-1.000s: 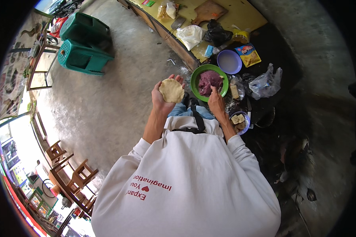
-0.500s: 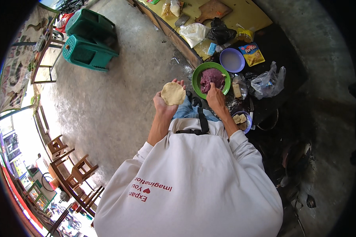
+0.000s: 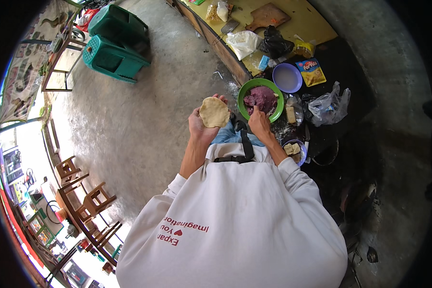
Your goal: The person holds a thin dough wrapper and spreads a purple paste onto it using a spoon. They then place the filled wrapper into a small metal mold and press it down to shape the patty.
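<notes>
Looking down past your white sweatshirt (image 3: pixel 235 225), you have the grey concrete floor (image 3: pixel 144 125) spread out to your left and a yellow surface (image 3: pixel 307 24) at the top of the view, littered with a wooden cutting board (image 3: pixel 269 16), a white plastic bag (image 3: pixel 242 43) and a black plastic bag (image 3: pixel 275 44). Two green plastic crates (image 3: pixel 115 48) sit on the floor well apart from you, at upper left, and wooden stools (image 3: pixel 81 192) stand at lower left.

Just ahead of you is a green bowl (image 3: pixel 245 91) holding a purple filling (image 3: pixel 261 98). A smaller lilac bowl (image 3: pixel 287 78) sits just beside it toward the surface, with a yellow packet (image 3: pixel 312 72) next to that and a clear plastic bag (image 3: pixel 329 105) to the right (its contents are too small to tell).

Your left hand (image 3: pixel 201 127) is raised with its fingers spread apart under a flat round of pale dough (image 3: pixel 214 112), which lies on the palm and fingertips, just left of the green bowl. Your right hand (image 3: pixel 259 124) reaches into that bowl, fingers drawn together at the purple filling; whether they pinch any of it cannot be told. A small bowl of pale pieces (image 3: pixel 292 150) sits near your right wrist.
</notes>
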### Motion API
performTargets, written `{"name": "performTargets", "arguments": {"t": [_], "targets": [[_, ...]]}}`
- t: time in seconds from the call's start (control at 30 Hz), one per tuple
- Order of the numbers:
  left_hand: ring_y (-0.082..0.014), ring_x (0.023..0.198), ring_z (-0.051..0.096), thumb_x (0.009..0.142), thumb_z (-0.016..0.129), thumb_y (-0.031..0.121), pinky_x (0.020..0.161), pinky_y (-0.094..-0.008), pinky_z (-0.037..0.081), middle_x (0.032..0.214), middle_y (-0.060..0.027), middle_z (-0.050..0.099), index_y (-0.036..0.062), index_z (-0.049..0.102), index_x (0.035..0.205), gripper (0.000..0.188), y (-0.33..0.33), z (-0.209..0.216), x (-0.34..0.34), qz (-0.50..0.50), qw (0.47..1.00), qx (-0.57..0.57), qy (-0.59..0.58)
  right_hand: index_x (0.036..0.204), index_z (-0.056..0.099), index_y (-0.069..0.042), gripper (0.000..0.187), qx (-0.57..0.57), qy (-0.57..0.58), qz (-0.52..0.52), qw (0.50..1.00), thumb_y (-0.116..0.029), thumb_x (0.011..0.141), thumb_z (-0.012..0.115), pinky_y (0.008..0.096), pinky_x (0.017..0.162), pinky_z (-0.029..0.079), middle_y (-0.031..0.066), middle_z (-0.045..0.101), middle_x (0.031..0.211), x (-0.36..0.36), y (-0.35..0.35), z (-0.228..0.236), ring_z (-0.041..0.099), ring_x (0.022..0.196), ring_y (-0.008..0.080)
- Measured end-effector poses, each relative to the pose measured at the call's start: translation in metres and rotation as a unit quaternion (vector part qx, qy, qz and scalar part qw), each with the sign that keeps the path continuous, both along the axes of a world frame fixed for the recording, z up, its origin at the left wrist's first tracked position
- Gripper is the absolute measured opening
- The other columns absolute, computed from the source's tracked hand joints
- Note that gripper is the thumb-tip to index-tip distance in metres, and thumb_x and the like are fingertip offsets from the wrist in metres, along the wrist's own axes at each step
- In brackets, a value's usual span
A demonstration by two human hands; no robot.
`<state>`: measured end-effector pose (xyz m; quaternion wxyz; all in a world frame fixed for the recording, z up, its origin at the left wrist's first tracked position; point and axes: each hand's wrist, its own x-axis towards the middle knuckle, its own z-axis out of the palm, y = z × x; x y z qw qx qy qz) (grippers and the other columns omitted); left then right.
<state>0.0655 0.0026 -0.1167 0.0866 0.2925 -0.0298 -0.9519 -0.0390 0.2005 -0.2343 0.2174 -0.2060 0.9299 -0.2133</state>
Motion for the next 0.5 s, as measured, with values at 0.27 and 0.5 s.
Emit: {"name": "performTargets", "arguments": {"t": [0.27, 0.5], "targets": [[-0.0397, 0.133, 0.052, 0.101, 0.022, 0.022, 0.114, -0.0577, 0.040, 0.141, -0.0221, 0.058, -0.0047, 0.050, 0.143, 0.057, 0.001, -0.008, 0.002, 0.005, 1.000, -0.008, -0.003, 0.130, 0.046, -0.002, 0.037, -0.225, -0.105, -0.052, 0.967, -0.004, 0.094, 0.051, 0.0496, 0.062, 0.057, 0.0240, 0.067, 0.082, 0.019, 0.022, -0.053, 0.070, 0.069, 0.0368], [-0.0411, 0.132, 0.053, 0.100, 0.021, 0.021, 0.113, -0.0573, 0.041, 0.141, -0.0253, 0.057, -0.0064, 0.049, 0.141, 0.057, -0.005, -0.031, -0.009, -0.016, 0.999, -0.023, -0.036, 0.139, 0.050, -0.007, 0.049, -0.314, -0.406, -0.265, 0.817, -0.003, 0.090, 0.052, 0.0277, 0.045, 0.045, 0.0062, 0.060, 0.083, 0.006, 0.040, -0.060, 0.054, 0.056, 0.0101]]}}
